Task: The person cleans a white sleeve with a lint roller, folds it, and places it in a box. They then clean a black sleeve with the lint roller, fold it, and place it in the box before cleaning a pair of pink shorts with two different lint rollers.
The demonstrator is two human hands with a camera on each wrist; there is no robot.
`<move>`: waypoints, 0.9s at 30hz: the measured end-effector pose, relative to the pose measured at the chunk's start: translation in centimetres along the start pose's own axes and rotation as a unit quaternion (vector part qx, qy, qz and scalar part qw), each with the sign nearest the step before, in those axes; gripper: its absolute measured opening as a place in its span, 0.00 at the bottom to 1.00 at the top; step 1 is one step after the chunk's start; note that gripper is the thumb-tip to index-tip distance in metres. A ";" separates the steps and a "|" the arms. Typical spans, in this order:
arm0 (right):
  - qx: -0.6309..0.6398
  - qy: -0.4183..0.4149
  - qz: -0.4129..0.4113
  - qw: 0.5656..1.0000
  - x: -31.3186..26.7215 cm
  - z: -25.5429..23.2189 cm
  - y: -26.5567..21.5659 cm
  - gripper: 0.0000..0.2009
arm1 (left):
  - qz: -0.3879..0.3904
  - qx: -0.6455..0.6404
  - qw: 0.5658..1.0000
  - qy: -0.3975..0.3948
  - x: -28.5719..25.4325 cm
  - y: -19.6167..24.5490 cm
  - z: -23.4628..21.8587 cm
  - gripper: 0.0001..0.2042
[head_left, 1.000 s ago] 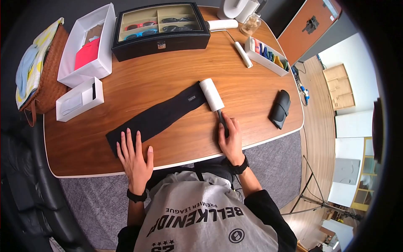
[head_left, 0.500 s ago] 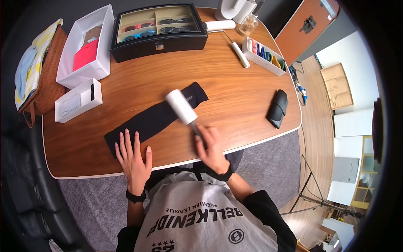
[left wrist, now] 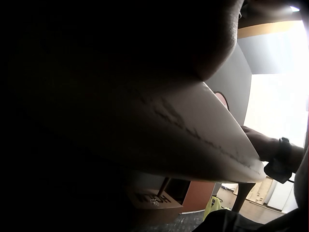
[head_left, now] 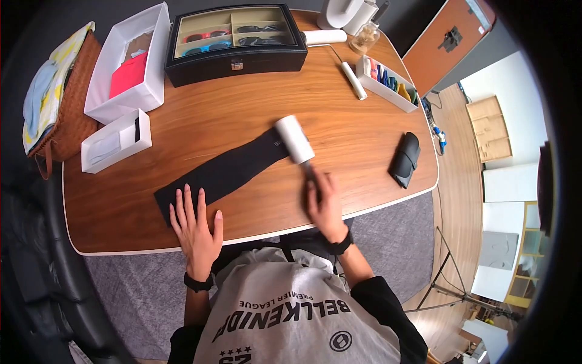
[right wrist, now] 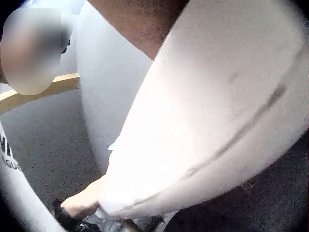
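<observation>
A long black fabric piece [head_left: 227,173], looking like an arm sleeve, lies flat and slanting across the table in the head view. My left hand [head_left: 199,233] rests with straight, spread fingers on its near left end. In my right hand [head_left: 327,209] is a lint roller [head_left: 294,139], gripped by its dark handle. The roller's white head overlaps the far right end of the fabric and covers part of the small lettering there. Both wrist views look mostly at the table's pale edge and underside [left wrist: 203,116], with the fabric and roller hidden.
A black glasses case box [head_left: 236,64] with sunglasses stands at the back. White boxes [head_left: 116,161] and a woven basket [head_left: 73,103] line the left. Rolled colourful items fill a white tray [head_left: 379,91] at right, near a second roller [head_left: 353,80] and a black pouch [head_left: 405,160].
The lint roller swept left over the middle of the black fabric, then came back right to its far end, moving with my right hand. My left hand stayed in place.
</observation>
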State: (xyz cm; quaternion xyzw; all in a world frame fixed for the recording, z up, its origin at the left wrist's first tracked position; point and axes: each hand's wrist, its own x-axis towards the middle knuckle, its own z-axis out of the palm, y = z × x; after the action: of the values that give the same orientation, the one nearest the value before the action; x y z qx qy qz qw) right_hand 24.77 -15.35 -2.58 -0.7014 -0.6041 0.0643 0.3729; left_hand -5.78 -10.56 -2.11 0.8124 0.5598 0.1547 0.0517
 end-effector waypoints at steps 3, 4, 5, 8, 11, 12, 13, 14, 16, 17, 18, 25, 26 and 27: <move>-0.034 0.031 0.052 0.998 0.9 -2.0 2.5 0.20 | 0.002 0.001 1.000 0.003 0.1 0.1 -0.1 0.29; -0.043 0.037 0.054 0.997 1.0 -2.3 3.0 0.19 | 0.000 0.002 1.000 0.002 0.1 0.1 -0.1 0.29; -0.051 0.043 0.056 0.996 1.0 -2.5 3.1 0.19 | 0.000 0.003 1.000 0.002 0.1 0.2 -0.1 0.29; -0.024 0.048 0.044 0.998 0.9 -2.0 2.4 0.19 | -0.007 0.003 1.000 -0.003 0.1 0.3 -0.3 0.29; 0.016 0.031 0.057 0.998 0.4 -1.3 0.9 0.19 | 0.000 -0.020 1.000 0.013 0.0 0.2 -0.2 0.28; 0.023 0.029 0.056 0.998 0.2 -1.0 0.2 0.19 | 0.004 -0.029 0.999 0.017 0.0 0.1 -0.1 0.28; 0.029 0.016 0.046 0.998 0.0 -0.6 -0.6 0.19 | 0.008 -0.039 0.999 0.020 -0.1 0.0 -0.1 0.28; 0.035 0.004 0.035 0.999 -0.3 -0.1 -1.3 0.20 | 0.014 -0.045 0.998 0.036 -0.1 0.0 -0.2 0.27; 0.060 -0.011 0.004 0.998 -0.7 1.1 -2.6 0.19 | 0.015 -0.067 0.996 0.053 -0.3 -0.2 -0.1 0.26; 0.072 -0.024 -0.010 0.997 -0.9 1.6 -3.4 0.18 | 0.016 -0.095 0.993 0.069 -0.4 -0.2 0.1 0.26; 0.099 -0.041 -0.015 0.994 -1.1 2.0 -4.1 0.18 | 0.018 -0.099 0.992 0.080 -0.3 -0.1 0.1 0.25; 0.169 -0.088 -0.080 0.978 -0.7 2.8 -6.6 0.19 | 0.025 -0.159 0.982 0.103 -0.4 1.3 0.6 0.26; 0.170 -0.086 -0.077 0.979 -0.7 2.8 -6.4 0.19 | 0.027 -0.155 0.982 0.105 -0.5 1.3 0.7 0.26; 0.170 -0.086 -0.077 0.979 -0.7 2.8 -6.2 0.19 | 0.027 -0.155 0.982 0.105 -0.6 1.3 0.8 0.26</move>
State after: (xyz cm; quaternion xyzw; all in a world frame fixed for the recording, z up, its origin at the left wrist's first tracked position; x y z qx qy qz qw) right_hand 18.06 -14.79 -1.13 -0.5709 -0.6663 0.1970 0.4374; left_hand -4.56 -11.47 -2.64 0.7887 0.5090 0.3255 0.1135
